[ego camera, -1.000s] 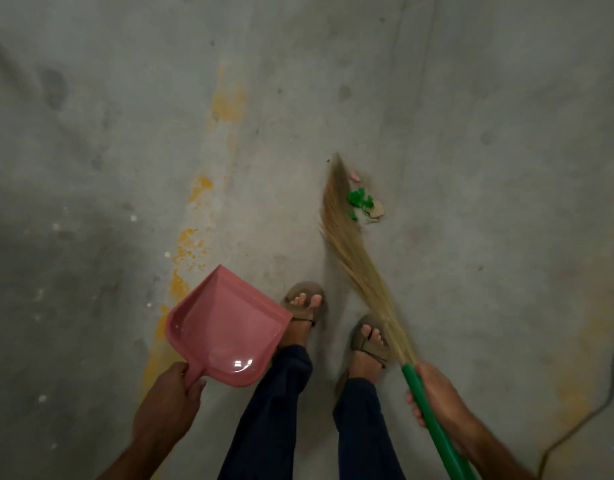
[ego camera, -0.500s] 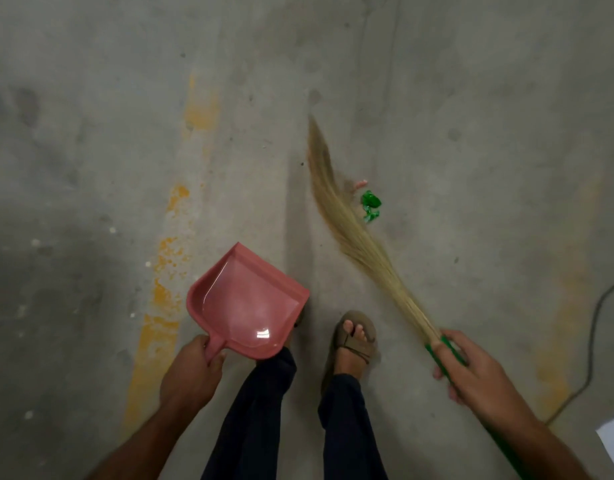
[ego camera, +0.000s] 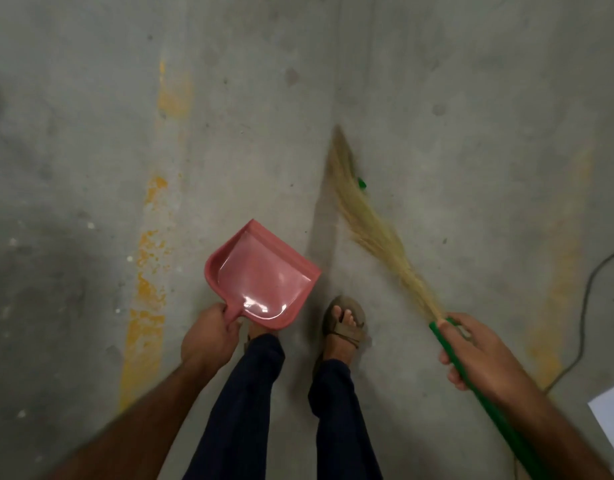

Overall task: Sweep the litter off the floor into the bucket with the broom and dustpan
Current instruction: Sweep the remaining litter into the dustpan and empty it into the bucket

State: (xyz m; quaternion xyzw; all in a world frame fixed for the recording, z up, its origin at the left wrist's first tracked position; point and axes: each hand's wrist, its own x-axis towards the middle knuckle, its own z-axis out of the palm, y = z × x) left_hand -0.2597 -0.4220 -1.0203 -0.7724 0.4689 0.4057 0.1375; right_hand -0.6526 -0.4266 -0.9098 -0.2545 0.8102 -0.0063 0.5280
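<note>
Head view looked down on a grey concrete floor (ego camera: 91, 133) with a worn yellow painted line (ego camera: 146, 306) at about nine o'clock. Next to it, at seven o'clock, the left hand (ego camera: 208, 337) had its fingers curled around the short handle of the pink dustpan (ego camera: 264, 278), which hung above the floor, its open mouth toward one o'clock. The pan looked like light, stiff and smooth plastic, so the handle seemed the correct place to hold it. Between the hands stood two legs in dark trousers, with one sandal (ego camera: 345, 323) visible. At about one o'clock from the pan the broom (ego camera: 374, 230) stretched its long soft straw bristles over the floor; they seemed to bend easily. A small green piece of litter (ego camera: 361, 183) lay touching the bristles on their right side, near the tip. At four o'clock the right hand (ego camera: 471, 351) was wrapped around the green broom handle just below the bristles. A dark cable (ego camera: 585, 299) ran at three o'clock. No bucket was visible.
</note>
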